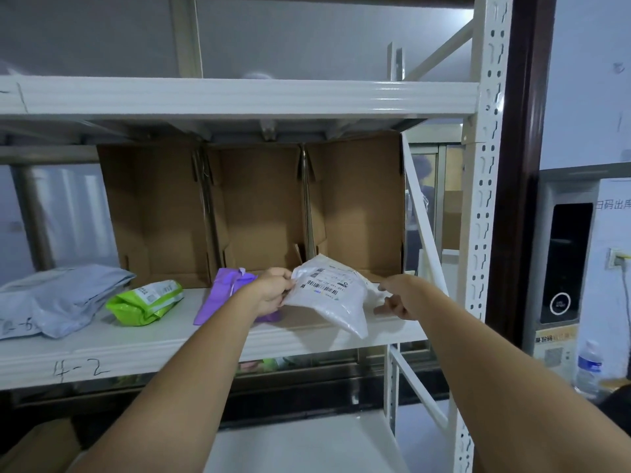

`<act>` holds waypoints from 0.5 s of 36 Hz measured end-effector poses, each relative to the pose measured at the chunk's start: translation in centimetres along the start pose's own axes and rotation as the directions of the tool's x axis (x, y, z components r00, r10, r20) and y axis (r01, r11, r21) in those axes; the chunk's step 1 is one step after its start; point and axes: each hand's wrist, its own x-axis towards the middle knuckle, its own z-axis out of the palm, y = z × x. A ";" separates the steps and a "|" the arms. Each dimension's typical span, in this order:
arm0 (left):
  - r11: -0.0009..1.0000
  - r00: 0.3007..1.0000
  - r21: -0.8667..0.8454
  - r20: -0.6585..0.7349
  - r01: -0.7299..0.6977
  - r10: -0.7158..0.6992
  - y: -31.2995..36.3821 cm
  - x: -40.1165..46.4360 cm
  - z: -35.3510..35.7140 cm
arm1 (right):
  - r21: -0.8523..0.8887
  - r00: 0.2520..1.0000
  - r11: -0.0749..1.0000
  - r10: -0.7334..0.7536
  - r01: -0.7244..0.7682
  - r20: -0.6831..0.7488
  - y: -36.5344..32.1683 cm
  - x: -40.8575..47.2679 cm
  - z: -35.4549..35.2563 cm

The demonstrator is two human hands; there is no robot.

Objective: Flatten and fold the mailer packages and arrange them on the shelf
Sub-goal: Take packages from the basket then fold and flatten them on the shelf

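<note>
Both hands are out at the shelf point(112, 339). Her left hand point(273, 291) pinches the near-left edge of a white mailer point(333, 298), label side up, lifted at a tilt over the shelf's front lip. The right hand point(397, 298) reaches in from three o'clock of it with fingers curled; whether it grips the mailer's far edge I cannot tell. At nine o'clock of the white mailer lie a purple mailer point(218, 295), then a green mailer point(146, 302), then a grey mailer point(65, 295). Open cardboard boxes point(259, 206) stand behind at twelve o'clock.
</note>
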 end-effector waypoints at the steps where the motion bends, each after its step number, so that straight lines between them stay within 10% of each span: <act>1: 1.000 1.000 -0.019 0.004 -0.003 0.003 0.0 -0.1 0.0 | 0.031 1.000 0.999 -0.010 0.010 0.004 0.0 0.1 0.1; 18: 0.992 0.999 0.125 -0.017 -0.032 0.034 0.6 -0.9 -3.0 | 0.149 0.974 0.967 -0.191 0.208 -0.123 -1.5 -0.2 -0.3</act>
